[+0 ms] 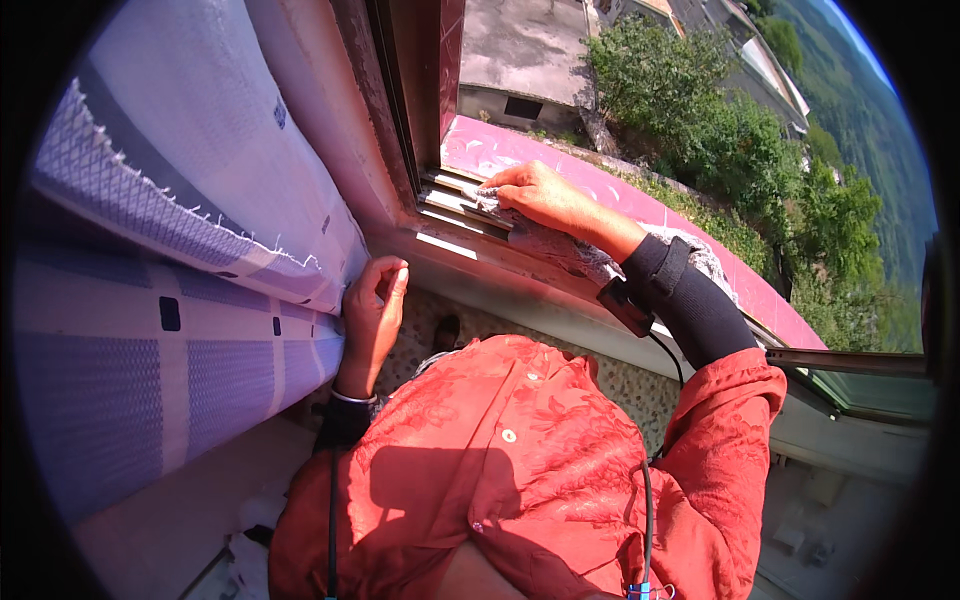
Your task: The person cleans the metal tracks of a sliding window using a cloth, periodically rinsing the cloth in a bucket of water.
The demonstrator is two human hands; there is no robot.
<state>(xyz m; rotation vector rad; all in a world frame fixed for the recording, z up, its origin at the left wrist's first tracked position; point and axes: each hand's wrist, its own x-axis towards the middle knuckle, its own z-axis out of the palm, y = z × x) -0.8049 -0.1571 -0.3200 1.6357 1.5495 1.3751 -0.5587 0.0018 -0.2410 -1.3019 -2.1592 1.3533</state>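
My right hand grips one end of a grey, crumpled cloth and presses it into the window's sliding track, close to the track's left corner. The rest of the cloth trails along the track beneath my right forearm. My left hand, with a bracelet at the wrist, is raised beside a blue and white checked curtain. Its fingers are curled towards the thumb, and I cannot tell whether they pinch anything.
Outside the track runs a pink tiled ledge, with trees and a building's flat roof far below. A window frame stands at the right. The dark frame post rises at the track's left end. Cables hang along both arms.
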